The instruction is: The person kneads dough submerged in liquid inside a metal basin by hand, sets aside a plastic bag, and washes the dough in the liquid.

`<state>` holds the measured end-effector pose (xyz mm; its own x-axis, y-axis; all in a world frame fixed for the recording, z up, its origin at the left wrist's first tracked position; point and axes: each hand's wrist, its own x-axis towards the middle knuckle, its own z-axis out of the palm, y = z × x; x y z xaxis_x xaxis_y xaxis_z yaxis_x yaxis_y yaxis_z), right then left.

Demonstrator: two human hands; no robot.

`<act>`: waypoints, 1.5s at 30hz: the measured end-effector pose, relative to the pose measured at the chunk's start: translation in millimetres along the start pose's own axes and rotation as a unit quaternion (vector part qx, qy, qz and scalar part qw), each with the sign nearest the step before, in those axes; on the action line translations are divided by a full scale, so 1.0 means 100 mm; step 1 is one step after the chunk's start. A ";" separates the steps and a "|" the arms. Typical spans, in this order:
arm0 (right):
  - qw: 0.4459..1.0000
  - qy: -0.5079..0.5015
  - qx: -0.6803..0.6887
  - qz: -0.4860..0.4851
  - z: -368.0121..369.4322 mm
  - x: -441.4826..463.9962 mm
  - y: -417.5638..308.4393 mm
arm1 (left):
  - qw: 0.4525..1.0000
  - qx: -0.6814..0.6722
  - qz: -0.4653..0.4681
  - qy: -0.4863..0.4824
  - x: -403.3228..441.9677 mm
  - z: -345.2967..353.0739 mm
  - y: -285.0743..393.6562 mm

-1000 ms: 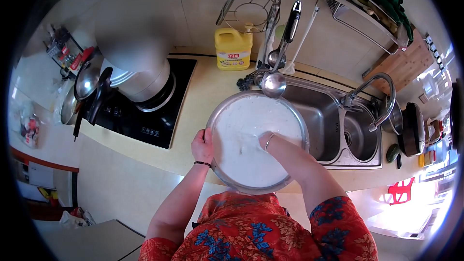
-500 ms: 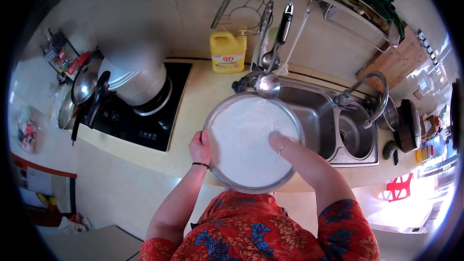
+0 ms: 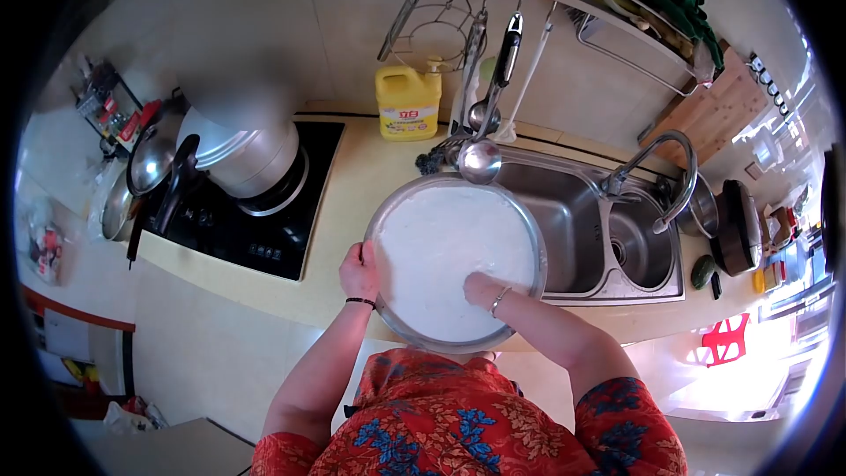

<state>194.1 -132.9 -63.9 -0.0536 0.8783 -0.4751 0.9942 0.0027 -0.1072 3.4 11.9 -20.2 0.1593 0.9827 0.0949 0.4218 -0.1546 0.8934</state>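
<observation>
A wide metal basin (image 3: 445,345) stands at the counter's front edge, filled with a white, milky liquid (image 3: 432,242). My left hand (image 3: 358,273), with a dark beaded bracelet at its wrist, grips the basin's left rim. Dipped into the liquid right of the middle is my right hand (image 3: 480,289). Its fingers are under the white surface, so their pose and anything in them are hidden. A silver bangle (image 3: 500,301) circles that wrist, above the liquid.
Right of the basin is a double steel sink (image 3: 564,238) with a curved faucet (image 3: 692,167). Ladles (image 3: 480,161) hang just behind the basin, near a yellow jug (image 3: 408,106). To the left, a large pot (image 3: 256,163) sits on the black cooktop (image 3: 273,225), steam above it.
My right hand has moved left and nearer my body through the white liquid. My left hand keeps its grip on the basin rim. The whole view has shifted slightly.
</observation>
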 end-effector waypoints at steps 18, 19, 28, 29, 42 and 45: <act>0.975 -0.002 0.216 -0.056 -0.30 0.23 -0.80 | 1.000 0.012 -0.005 -0.009 0.01 -0.01 0.02; 0.974 -0.015 0.223 -0.042 -0.30 0.24 -0.80 | 1.000 0.008 -0.004 -0.008 0.01 0.00 0.00; 0.808 0.025 0.588 0.023 -0.96 -0.29 -0.58 | 1.000 0.023 -0.007 -0.014 0.01 -0.02 0.02; 0.761 0.028 0.648 0.031 -0.76 -0.18 -0.46 | 1.000 0.020 -0.006 -0.013 0.01 -0.02 0.03; 0.369 0.029 0.929 0.005 -0.82 -0.33 -0.16 | 1.000 0.023 -0.005 -0.006 0.01 -0.01 0.03; 0.331 0.037 0.940 -0.069 -0.88 -0.49 -0.19 | 1.000 0.024 -0.007 -0.009 0.01 -0.02 0.05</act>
<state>185.8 -134.1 38.5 -0.0148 0.9411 -0.3378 -0.8375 -0.1962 -0.5100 3.7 12.5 -15.1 0.1699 0.9826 0.0743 0.4667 -0.1467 0.8721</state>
